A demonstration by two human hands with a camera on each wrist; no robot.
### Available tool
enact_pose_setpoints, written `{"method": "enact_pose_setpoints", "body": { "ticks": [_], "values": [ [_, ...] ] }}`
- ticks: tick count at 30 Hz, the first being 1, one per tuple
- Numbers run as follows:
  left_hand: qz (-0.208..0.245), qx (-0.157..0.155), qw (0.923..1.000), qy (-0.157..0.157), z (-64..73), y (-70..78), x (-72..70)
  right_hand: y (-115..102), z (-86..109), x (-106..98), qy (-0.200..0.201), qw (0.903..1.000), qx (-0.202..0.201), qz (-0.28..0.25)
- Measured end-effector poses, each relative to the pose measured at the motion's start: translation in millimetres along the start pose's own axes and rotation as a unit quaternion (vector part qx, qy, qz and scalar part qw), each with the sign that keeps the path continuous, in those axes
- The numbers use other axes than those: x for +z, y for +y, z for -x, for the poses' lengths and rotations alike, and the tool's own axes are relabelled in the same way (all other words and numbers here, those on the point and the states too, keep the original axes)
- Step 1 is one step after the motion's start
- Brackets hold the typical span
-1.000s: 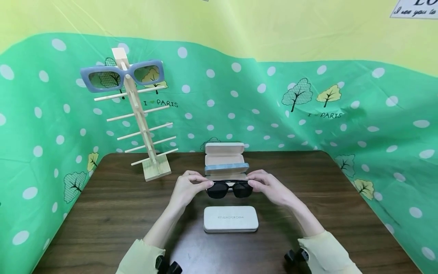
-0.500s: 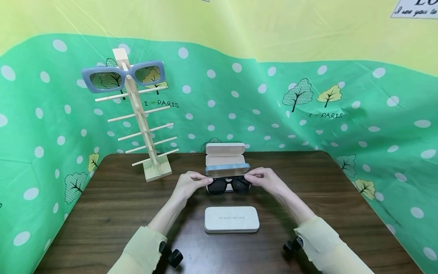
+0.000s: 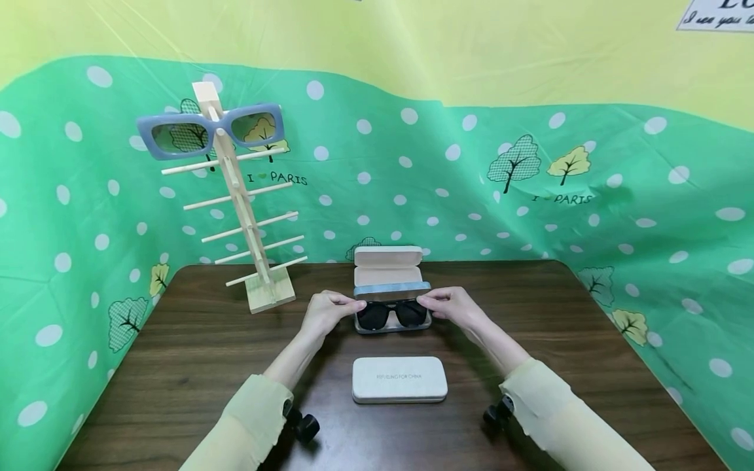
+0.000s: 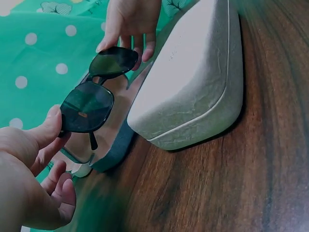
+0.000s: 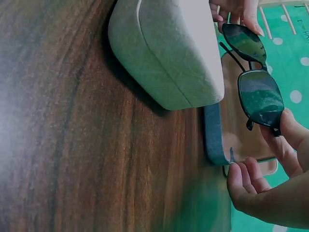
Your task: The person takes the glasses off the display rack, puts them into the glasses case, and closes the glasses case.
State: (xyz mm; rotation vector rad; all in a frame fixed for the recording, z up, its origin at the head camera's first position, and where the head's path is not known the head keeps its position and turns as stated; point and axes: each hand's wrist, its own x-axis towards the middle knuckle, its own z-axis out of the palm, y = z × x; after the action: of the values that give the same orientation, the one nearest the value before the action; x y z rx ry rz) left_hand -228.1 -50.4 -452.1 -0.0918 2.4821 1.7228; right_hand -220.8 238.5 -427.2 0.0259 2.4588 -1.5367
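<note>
Black sunglasses (image 3: 393, 315) with dark lenses are held above the lower half of an open glasses case (image 3: 387, 258). My left hand (image 3: 326, 315) pinches one end of the frame between thumb and fingers. At the other end, my right hand (image 3: 455, 307) pinches the frame the same way. One folded temple arm shows below the lenses in the left wrist view, where the case's pale lining (image 4: 126, 94) is also visible. Nearer to me lies a shut white glasses case (image 3: 400, 379) with small lettering on top.
A wooden display stand (image 3: 250, 229) with several crosswise pegs stands at the back left of the brown table (image 3: 206, 379). Blue-framed sunglasses (image 3: 177, 137) sit at its top. A green dotted cloth (image 3: 412, 176) hangs behind the table.
Both hands have carried the black sunglasses slightly away from me, so they are now over the open case's lower half. The white case and the stand have stayed put.
</note>
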Motion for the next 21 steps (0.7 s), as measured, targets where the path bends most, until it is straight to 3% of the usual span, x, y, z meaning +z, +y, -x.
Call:
{"method": "enact_pose_setpoints", "body": {
  "ticks": [9, 21],
  "values": [
    [-0.028, 0.002, 0.9994, 0.022, -5.8, -0.3, 6.1, 3, -9.5, 6, 0.033, 0.9985, 0.044, -0.007],
    [-0.043, 0.003, 0.9980, 0.046, -13.7, -8.3, 12.9, 10, -22.2, 10, 0.061, 0.9953, 0.071, -0.027]
  ]
}}
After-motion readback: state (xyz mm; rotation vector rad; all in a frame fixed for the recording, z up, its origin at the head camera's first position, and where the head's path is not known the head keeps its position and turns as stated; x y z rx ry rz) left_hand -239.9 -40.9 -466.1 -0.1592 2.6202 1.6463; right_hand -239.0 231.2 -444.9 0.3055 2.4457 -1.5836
